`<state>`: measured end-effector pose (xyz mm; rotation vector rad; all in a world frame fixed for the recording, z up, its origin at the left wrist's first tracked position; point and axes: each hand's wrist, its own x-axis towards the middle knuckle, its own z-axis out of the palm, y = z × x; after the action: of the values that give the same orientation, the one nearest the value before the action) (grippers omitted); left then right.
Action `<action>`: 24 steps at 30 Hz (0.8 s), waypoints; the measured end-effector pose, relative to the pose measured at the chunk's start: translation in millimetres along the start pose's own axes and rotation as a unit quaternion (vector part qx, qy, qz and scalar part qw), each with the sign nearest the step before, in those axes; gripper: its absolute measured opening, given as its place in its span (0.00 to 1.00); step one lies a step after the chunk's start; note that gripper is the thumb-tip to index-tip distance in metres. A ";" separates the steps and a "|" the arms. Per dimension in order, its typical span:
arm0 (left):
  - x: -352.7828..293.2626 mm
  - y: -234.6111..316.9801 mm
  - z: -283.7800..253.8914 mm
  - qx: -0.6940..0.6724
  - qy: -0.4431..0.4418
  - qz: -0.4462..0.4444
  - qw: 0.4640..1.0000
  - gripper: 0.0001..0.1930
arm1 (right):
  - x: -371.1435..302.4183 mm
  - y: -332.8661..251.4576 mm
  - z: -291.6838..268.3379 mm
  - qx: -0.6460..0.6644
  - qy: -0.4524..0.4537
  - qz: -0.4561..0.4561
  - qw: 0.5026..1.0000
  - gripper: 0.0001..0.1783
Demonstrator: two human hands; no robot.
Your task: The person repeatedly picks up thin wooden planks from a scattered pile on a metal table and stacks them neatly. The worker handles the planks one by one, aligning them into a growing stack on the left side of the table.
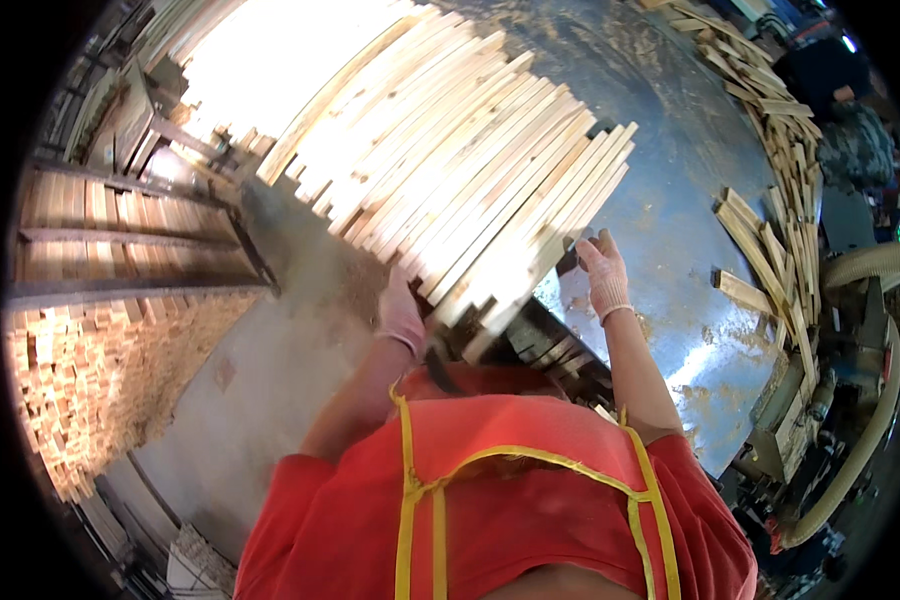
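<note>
A broad layer of pale wooden strips (470,170) lies side by side in front of me, their near ends uneven. My left hand (401,312), in a light glove, is at the near left ends of the strips; its fingertips are partly lost against the wood. To the right of the strips, my right hand (606,274), also gloved, is raised over the blue-grey metal table (690,240). Its fingers look bent and a little apart, close to the outermost strip. A small dark patch beside those fingers is too unclear to name.
Loose wood pieces (785,220) are heaped along the table's right side. Beyond them run pale ribbed hoses (855,450). On the left stand a rack (135,240) of wooden pieces and a large stack of cut wood (100,370). Another person's camouflage sleeve (858,145) shows at far right.
</note>
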<state>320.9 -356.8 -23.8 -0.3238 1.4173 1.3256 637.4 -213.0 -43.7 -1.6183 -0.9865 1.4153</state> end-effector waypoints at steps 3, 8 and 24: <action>-6.1 -49.0 -24.6 0.147 -0.178 -0.095 0.968 0.22 | 7.2 -41.4 3.5 0.033 0.012 0.007 0.999 0.51; -28.7 -17.5 19.2 0.551 -0.312 0.117 0.765 0.27 | 35.0 -33.1 -52.8 0.022 0.052 0.002 0.998 0.50; -7.8 -10.4 317.9 0.616 -0.152 0.374 0.677 0.55 | 73.2 -104.4 -94.5 0.026 -0.073 -0.067 0.995 0.42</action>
<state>494.2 -101.7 54.4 1.4516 1.8685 0.6205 730.5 -108.1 30.5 -1.4003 -1.1106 1.4704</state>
